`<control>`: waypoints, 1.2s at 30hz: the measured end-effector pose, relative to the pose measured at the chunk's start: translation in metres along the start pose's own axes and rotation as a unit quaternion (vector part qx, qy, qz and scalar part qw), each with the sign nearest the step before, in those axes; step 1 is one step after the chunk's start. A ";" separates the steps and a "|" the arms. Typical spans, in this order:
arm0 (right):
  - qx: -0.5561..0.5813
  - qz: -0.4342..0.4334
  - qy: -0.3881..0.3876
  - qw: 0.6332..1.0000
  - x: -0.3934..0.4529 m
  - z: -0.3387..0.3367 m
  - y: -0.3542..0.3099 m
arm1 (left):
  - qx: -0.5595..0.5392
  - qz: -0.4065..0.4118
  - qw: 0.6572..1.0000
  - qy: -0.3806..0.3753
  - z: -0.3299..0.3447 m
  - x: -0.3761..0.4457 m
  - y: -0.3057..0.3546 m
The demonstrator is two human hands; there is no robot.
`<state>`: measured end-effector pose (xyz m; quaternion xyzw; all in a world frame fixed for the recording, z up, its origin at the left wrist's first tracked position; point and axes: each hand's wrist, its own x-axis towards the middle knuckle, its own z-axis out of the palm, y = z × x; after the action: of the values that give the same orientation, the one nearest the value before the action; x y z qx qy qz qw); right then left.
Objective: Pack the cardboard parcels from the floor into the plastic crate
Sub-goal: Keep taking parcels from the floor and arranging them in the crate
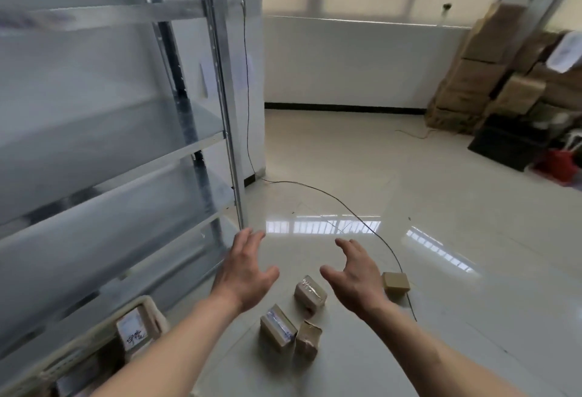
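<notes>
Four small brown taped parcels (pixel 310 294) lie below the spread, empty left hand (pixel 244 270) and right hand (pixel 356 273).

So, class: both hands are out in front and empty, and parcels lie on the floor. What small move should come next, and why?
Probably lower the right hand onto the taped parcel just below it and grip it. Both hands are open, the left hand too, four parcels lie loose on the floor, and the crate at lower left already holds some.
</notes>
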<state>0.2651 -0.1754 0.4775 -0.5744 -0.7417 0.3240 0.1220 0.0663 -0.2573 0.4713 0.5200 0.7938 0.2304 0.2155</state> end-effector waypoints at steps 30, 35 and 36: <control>0.047 0.192 0.157 0.968 0.163 -0.199 0.196 | -0.024 0.183 0.974 -0.134 0.167 0.257 0.242; 0.046 0.193 0.139 0.970 0.203 -0.219 0.232 | -0.012 0.159 0.978 -0.134 0.191 0.288 0.264; 0.048 0.189 0.133 0.972 0.212 -0.224 0.239 | -0.009 0.150 0.979 -0.134 0.196 0.293 0.269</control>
<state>0.5082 0.1293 0.4586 -0.7358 -0.5801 0.2971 0.1838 0.2683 0.1361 0.4424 0.6575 0.6683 0.1956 0.2877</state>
